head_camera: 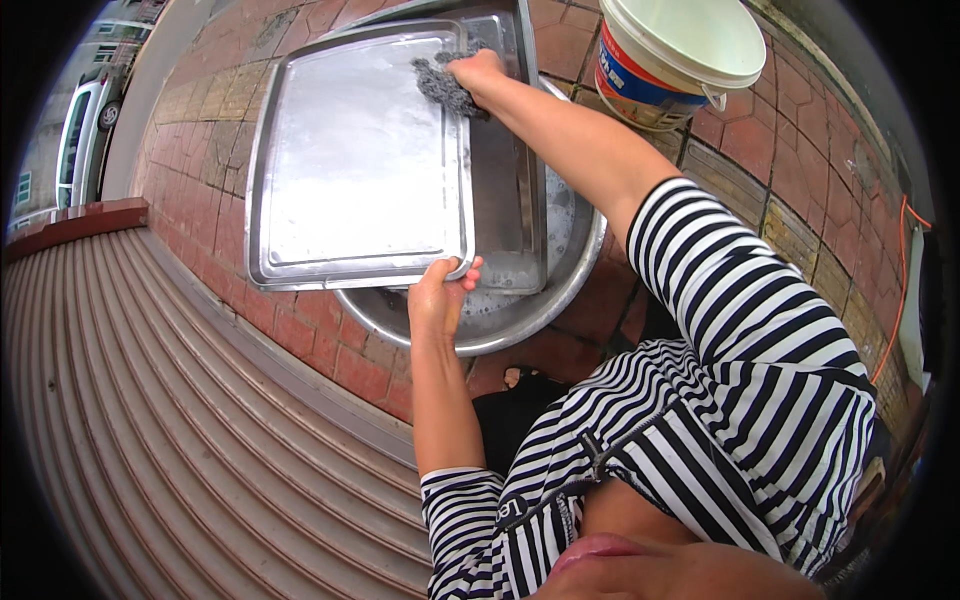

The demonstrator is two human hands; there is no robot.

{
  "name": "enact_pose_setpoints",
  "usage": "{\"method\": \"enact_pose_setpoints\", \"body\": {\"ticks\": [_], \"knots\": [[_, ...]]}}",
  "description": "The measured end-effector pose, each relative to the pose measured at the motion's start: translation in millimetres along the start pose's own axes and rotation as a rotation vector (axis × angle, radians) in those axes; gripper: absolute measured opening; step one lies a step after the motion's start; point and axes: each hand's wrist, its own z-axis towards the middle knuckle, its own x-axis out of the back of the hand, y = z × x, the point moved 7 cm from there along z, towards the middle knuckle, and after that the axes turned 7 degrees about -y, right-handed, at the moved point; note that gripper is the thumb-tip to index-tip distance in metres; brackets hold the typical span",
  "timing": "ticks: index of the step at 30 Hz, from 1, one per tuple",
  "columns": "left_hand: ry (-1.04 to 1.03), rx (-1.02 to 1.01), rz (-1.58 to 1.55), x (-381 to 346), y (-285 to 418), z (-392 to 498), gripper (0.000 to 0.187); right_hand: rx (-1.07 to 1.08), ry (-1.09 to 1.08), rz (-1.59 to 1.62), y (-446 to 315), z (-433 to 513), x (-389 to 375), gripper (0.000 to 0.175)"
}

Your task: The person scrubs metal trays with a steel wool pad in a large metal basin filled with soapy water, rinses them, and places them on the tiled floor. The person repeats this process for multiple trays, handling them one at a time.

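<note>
My left hand [444,289] grips the near right corner of a rectangular metal tray [360,150], its thumb on top and fingers around the rim. My right hand [478,71] holds a dark grey scouring pad [444,86] against the tray's right rim, towards the far end. Behind it another metal tray [510,217] rests in a large round metal basin [517,337]. Soapy water [559,225] with bubbles shows in the basin. The held tray is tilted and covers part of the basin and of the other tray.
A white plastic bucket [649,82] with a printed label stands on the red paving at the upper right. A ribbed roller shutter [187,420] lies along the lower left. An orange cord [900,285] runs at the far right. A white vehicle [79,135] stands in the distance.
</note>
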Motion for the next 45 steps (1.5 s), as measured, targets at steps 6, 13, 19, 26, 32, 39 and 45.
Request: {"method": "enact_pose_setpoints", "body": {"ticks": [6, 13, 19, 26, 32, 39, 45], "knots": [[0.022, 0.017, 0.0, 5.1, -1.1, -7.2, 0.028, 0.0, -0.011, -0.06, 21.8, -125.1, 15.6, 0.044], [0.004, -0.028, -0.039, -1.9, -1.7, 3.0, 0.026, 0.058, -0.001, -0.272, -4.7, -48.6, -5.5, 0.047], [0.007, 0.108, 0.005, 23.4, -1.4, -8.1, 0.029, -0.028, 0.13, -0.157, -11.4, -56.3, 36.1, 0.048], [0.009, -0.065, -0.016, 9.2, 16.6, -2.7, 0.041, 0.091, 0.089, -0.073, 22.7, -98.3, 9.7, 0.045], [0.032, -0.023, -0.005, 28.7, 17.9, -17.8, 0.041, -0.09, 0.155, -0.177, 15.8, -1.5, 32.7, 0.041], [0.028, -0.146, -0.134, 75.3, 51.6, -23.1, 0.035, 0.071, 0.171, -0.045, 4.8, 12.9, 52.2, 0.037], [0.193, -0.604, -0.319, 93.7, 77.6, -17.5, 0.03, -0.081, 0.276, 0.162, 63.1, -41.8, 23.8, 0.036]]}}
